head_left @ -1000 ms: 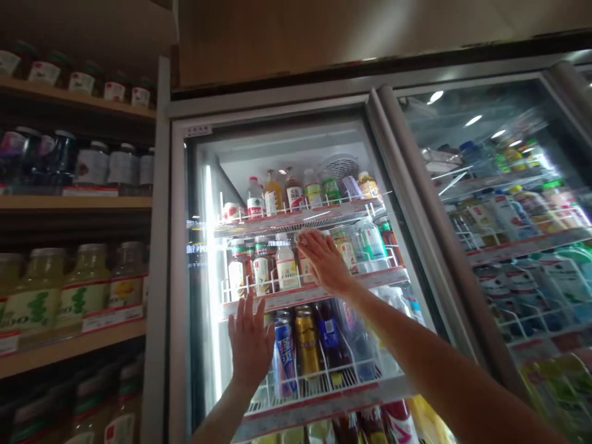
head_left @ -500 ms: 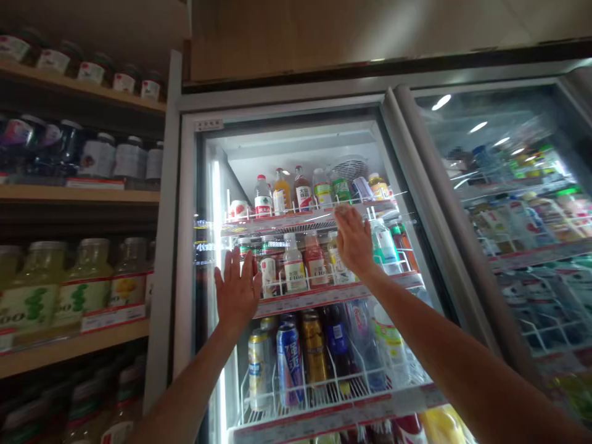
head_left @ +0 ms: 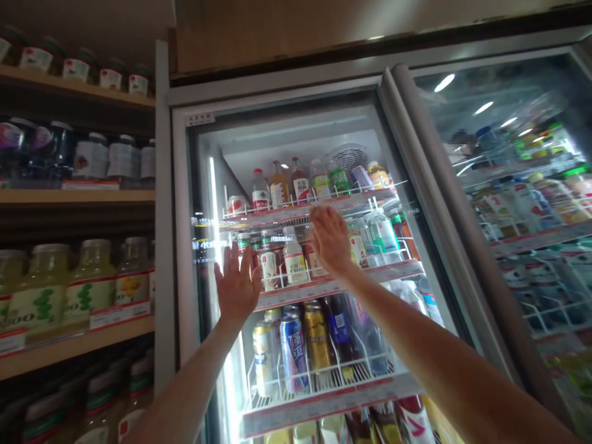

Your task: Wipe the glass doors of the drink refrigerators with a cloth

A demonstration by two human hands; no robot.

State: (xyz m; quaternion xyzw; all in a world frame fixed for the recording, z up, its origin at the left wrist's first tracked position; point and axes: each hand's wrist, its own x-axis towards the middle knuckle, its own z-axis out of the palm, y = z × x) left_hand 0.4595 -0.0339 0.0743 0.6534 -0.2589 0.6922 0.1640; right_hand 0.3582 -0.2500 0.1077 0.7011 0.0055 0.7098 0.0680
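The left hand (head_left: 238,287) and right hand (head_left: 329,240) are both raised and spread wide, holding nothing, in front of the glass door (head_left: 296,145) of a lit drinks cooler. The left hand is level with the left end of the middle rack, and the right hand sits higher, just below the top rack. Both are very close to the glass, though whether the palms actually touch it is hard to make out from this angle.

Between the hands, a white-labelled bottle (head_left: 290,259) stands behind the glass. The top rack holds about seven drinks (head_left: 300,185), with a white tub (head_left: 237,205) at its left end. On the lower rack, three cans and a dark blue bottle (head_left: 340,324) are easy to pick out, with clear bottles (head_left: 370,339) beside them, partly lost in glare. A further row of bottles (head_left: 383,425) is cut off by the bottom of the view.

To the left, wooden shelves (head_left: 78,196) carry jars and large juice bottles, five jars (head_left: 76,69) on the top shelf. The neighbouring cooler door (head_left: 522,154) is too washed out by reflections for a reliable count.
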